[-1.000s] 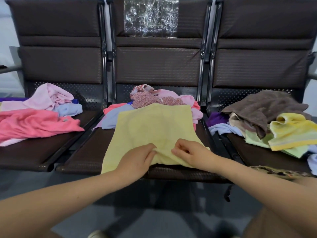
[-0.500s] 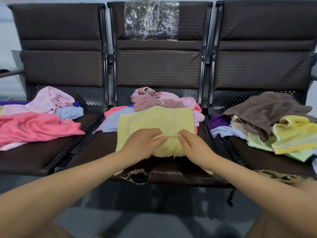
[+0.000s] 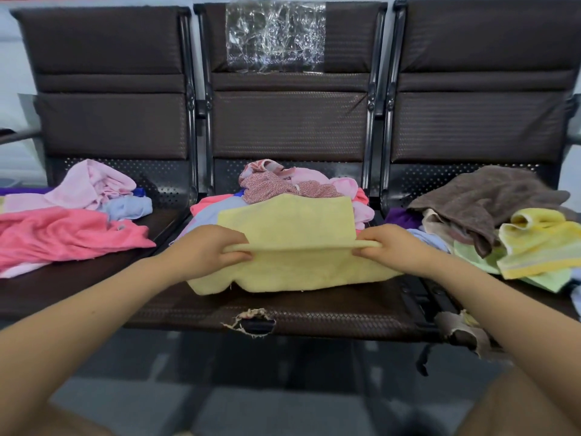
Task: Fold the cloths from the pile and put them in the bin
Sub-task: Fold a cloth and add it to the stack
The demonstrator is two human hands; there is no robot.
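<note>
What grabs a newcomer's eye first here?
Both hands, the left hand and right hand, pinch a fold line across the pale yellow cloth on the middle seat. Behind it sits a pink pile; the seat's front edge has a torn hole.

Folded cloth [image 3: 292,247] at middle seat's [image 3: 314,313] front edge; pile [image 3: 283,187] behind it; further cloth heaps on left seat [image 3: 63,228] and right seat [image 3: 503,221].
</note>
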